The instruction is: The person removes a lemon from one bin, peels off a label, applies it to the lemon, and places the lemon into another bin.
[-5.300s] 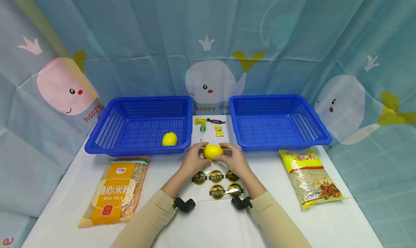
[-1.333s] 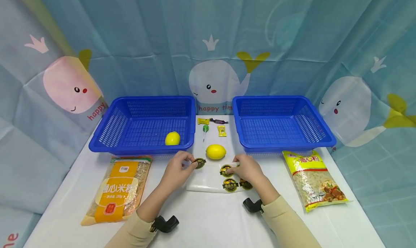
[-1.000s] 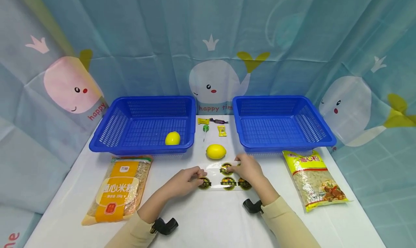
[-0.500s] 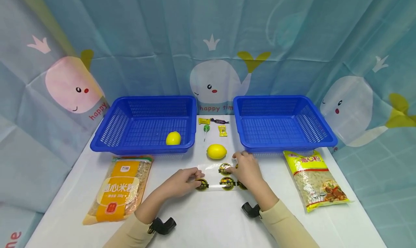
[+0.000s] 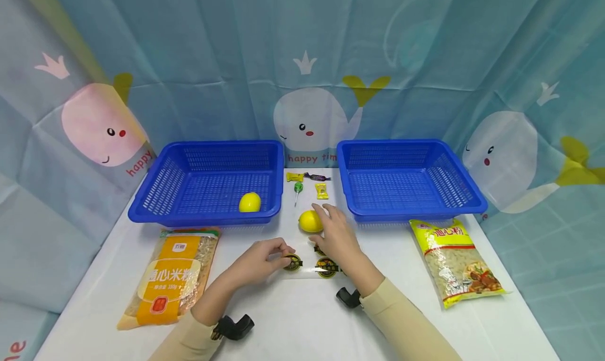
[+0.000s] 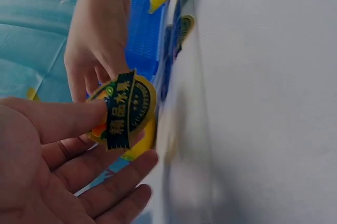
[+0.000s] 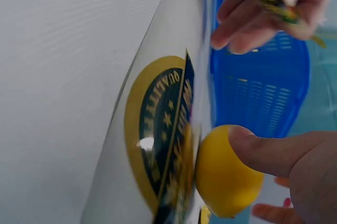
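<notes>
My left hand [image 5: 263, 262] pinches a round fruit sticker [image 6: 129, 110] between thumb and fingers, just over the left part of the clear sticker sheet [image 5: 307, 272]. Several dark-and-gold stickers [image 5: 326, 267] are on that sheet. A whole lemon [image 5: 310, 222] lies on the table just behind it. My right hand [image 5: 338, 239] is at the lemon's right side, fingers spread and reaching past it. In the right wrist view the thumb [image 7: 260, 153] overlaps the lemon; whether it touches cannot be told. The right forearm hides part of the sheet.
A blue basket [image 5: 208, 218] at back left contains another lemon [image 5: 250, 203]; a second blue basket [image 5: 411, 212] stands at back right. Candies [image 5: 321, 191] and a green lollipop [image 5: 298, 187] lie between them. Pasta bags flank the work: orange [image 5: 169, 277] left, yellow [image 5: 457, 264] right.
Both hands let go of the lemon and went to the sticker sheet. My left hand now has a sticker; my right hand has left the sheet and moved up to the lemon.
</notes>
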A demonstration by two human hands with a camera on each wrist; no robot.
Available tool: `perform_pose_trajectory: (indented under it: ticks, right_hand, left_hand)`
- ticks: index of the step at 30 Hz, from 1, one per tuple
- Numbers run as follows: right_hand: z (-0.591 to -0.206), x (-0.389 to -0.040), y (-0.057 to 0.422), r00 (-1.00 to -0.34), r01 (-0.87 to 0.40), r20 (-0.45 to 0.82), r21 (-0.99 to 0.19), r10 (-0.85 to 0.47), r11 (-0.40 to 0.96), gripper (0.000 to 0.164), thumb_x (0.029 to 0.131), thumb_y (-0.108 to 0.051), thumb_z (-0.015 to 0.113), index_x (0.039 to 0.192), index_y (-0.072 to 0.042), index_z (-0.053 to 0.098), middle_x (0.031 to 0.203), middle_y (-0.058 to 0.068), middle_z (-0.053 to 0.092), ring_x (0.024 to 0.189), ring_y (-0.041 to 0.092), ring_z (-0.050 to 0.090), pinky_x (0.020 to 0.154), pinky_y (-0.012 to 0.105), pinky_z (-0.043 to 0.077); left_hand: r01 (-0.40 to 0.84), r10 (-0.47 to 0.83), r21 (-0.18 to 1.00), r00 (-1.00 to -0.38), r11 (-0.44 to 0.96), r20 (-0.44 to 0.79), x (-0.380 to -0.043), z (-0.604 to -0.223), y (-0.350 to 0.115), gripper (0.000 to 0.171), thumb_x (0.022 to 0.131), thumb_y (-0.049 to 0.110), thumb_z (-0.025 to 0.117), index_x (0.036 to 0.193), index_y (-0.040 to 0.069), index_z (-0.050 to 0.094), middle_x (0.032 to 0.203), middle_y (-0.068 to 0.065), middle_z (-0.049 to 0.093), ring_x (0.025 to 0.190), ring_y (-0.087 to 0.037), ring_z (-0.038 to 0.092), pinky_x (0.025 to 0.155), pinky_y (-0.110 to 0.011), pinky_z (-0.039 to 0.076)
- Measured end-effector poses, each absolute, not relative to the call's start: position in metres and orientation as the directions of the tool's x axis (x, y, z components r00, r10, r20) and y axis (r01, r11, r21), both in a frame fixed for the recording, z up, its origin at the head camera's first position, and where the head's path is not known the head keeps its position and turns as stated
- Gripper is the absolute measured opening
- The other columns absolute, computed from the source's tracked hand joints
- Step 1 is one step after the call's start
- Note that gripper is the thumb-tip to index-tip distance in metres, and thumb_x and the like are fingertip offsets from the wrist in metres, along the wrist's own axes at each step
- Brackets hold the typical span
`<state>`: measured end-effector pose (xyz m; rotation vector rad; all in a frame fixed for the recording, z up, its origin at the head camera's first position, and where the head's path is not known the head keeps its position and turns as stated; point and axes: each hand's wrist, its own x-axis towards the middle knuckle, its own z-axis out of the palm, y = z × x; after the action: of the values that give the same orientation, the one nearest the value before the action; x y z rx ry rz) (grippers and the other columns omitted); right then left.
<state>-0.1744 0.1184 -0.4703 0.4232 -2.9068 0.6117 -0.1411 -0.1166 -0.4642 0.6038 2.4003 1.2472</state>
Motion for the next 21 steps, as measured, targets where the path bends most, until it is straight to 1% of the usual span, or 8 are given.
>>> perform_pose_trajectory:
  ticks: [3, 6, 8, 11, 13, 15, 18, 21]
  right_hand:
    - [-0.474, -0.183, 0.114, -0.939, -0.334, 0.212, -0.377, -0.271, 0.864, 0.079, 0.082, -0.025, 0.086, 0.151, -0.021, 0.046, 0.15, 0.014, 0.049, 0.137, 0.036, 0.046, 0.111, 0.053, 0.045]
    - [-0.477, -0.19, 0.112, -0.929, -0.363, 0.218, -0.392, -0.298, 0.845, 0.072, 0.082, -0.022, 0.086, 0.146, -0.02, 0.053, 0.147, 0.012, 0.052, 0.133, 0.034, 0.049, 0.11, 0.05, 0.046]
    - [-0.477, -0.193, 0.111, -0.925, -0.377, 0.215, -0.399, -0.314, 0.836, 0.065, 0.083, -0.022, 0.085, 0.142, -0.017, 0.058, 0.142, 0.011, 0.056, 0.128, 0.033, 0.051, 0.109, 0.048, 0.047]
    - [-0.477, -0.194, 0.114, -0.934, -0.358, 0.193, -0.446, -0.302, 0.821, 0.057, 0.086, -0.024, 0.082, 0.137, -0.011, 0.06, 0.137, 0.012, 0.059, 0.124, 0.032, 0.053, 0.107, 0.046, 0.047]
    - [-0.475, -0.192, 0.118, -0.95, -0.313, 0.17, -0.539, -0.264, 0.782, 0.057, 0.089, -0.025, 0.079, 0.139, -0.008, 0.058, 0.135, 0.014, 0.061, 0.122, 0.033, 0.056, 0.105, 0.046, 0.049]
    - [-0.472, -0.189, 0.122, -0.966, -0.251, 0.131, -0.67, -0.222, 0.699, 0.058, 0.092, -0.025, 0.076, 0.143, -0.009, 0.054, 0.134, 0.015, 0.062, 0.12, 0.032, 0.06, 0.102, 0.045, 0.053]
    - [-0.466, -0.183, 0.13, -0.975, -0.161, 0.06, -0.854, -0.213, 0.495, 0.056, 0.097, -0.025, 0.069, 0.148, -0.012, 0.05, 0.134, 0.018, 0.063, 0.115, 0.032, 0.065, 0.095, 0.042, 0.058]
    - [-0.463, -0.175, 0.137, -0.965, -0.057, -0.029, -0.947, -0.26, 0.316, 0.053, 0.1, -0.027, 0.064, 0.15, -0.014, 0.049, 0.136, 0.019, 0.061, 0.115, 0.033, 0.067, 0.091, 0.041, 0.06]
  left_hand:
    - [0.207, 0.528, 0.846, -0.843, 0.491, -0.1, -0.142, -0.46, -0.116, 0.01, 0.098, 0.019, 0.067, 0.091, 0.016, 0.06, 0.113, -0.002, 0.073, 0.119, -0.031, 0.065, 0.106, -0.053, 0.049]
    - [0.202, 0.52, 0.852, -0.849, 0.482, -0.093, -0.144, -0.459, -0.117, 0.008, 0.097, 0.018, 0.067, 0.093, 0.014, 0.062, 0.105, -0.001, 0.073, 0.105, -0.021, 0.068, 0.098, -0.044, 0.054]
    - [0.19, 0.509, 0.851, -0.855, 0.49, -0.102, -0.145, -0.459, -0.116, 0.009, 0.097, 0.018, 0.067, 0.094, 0.013, 0.061, 0.096, 0.001, 0.07, 0.093, -0.015, 0.066, 0.087, -0.036, 0.056]
    - [0.177, 0.497, 0.853, -0.861, 0.49, -0.107, -0.146, -0.458, -0.115, 0.01, 0.096, 0.018, 0.068, 0.094, 0.011, 0.06, 0.083, 0.003, 0.064, 0.076, -0.011, 0.057, 0.07, -0.027, 0.049]
    - [0.17, 0.489, 0.859, -0.866, 0.483, -0.104, -0.147, -0.457, -0.114, 0.01, 0.095, 0.016, 0.068, 0.093, 0.01, 0.06, 0.078, 0.002, 0.06, 0.07, -0.011, 0.051, 0.064, -0.025, 0.045]
    - [0.164, 0.475, 0.865, -0.875, 0.475, -0.095, -0.147, -0.457, -0.113, 0.01, 0.093, 0.015, 0.069, 0.093, 0.01, 0.06, 0.076, 0.002, 0.058, 0.07, -0.012, 0.05, 0.062, -0.024, 0.044]
    - [0.157, 0.446, 0.873, -0.892, 0.462, -0.076, -0.148, -0.456, -0.112, 0.011, 0.091, 0.012, 0.07, 0.094, 0.009, 0.06, 0.079, 0.001, 0.06, 0.073, -0.014, 0.053, 0.065, -0.025, 0.046]
    - [0.139, 0.42, 0.89, -0.905, 0.433, -0.063, -0.148, -0.455, -0.11, 0.014, 0.089, 0.01, 0.071, 0.097, 0.008, 0.059, 0.084, -0.002, 0.063, 0.076, -0.016, 0.056, 0.068, -0.025, 0.049]
